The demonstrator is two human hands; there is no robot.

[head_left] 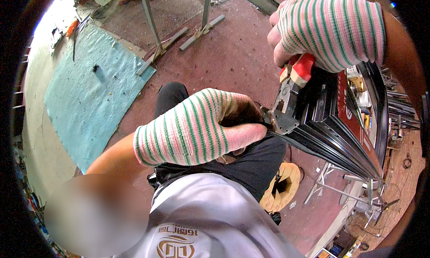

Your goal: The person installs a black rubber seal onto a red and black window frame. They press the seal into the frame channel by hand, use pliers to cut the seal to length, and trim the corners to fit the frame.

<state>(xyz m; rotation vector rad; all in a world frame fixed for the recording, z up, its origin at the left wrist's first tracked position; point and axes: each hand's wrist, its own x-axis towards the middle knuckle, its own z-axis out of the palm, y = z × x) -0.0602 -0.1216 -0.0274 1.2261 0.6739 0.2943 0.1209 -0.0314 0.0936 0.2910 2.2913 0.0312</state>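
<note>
My right hand (329,32), in a pink, green and white striped knit glove, is wrapped round the red and cream handles of a pair of hand shears (286,99). Their metal jaws point down toward my left hand, at the near end of a bundle of long black profiles (324,137). My left hand (190,128), gloved alike, is closed with thumb and fingers together right beside the jaws. A thin black strip (277,133) runs there between fingertips and jaws. Part of the strip is hidden by the glove and the tool.
Metal stand legs (152,29) rise from the dark red floor ahead. A pale blue mat (92,94) lies at left. Below the profiles are a round tan disc (281,186) with a dark centre and a metal trestle (369,195). More profiles and clutter fill the right side.
</note>
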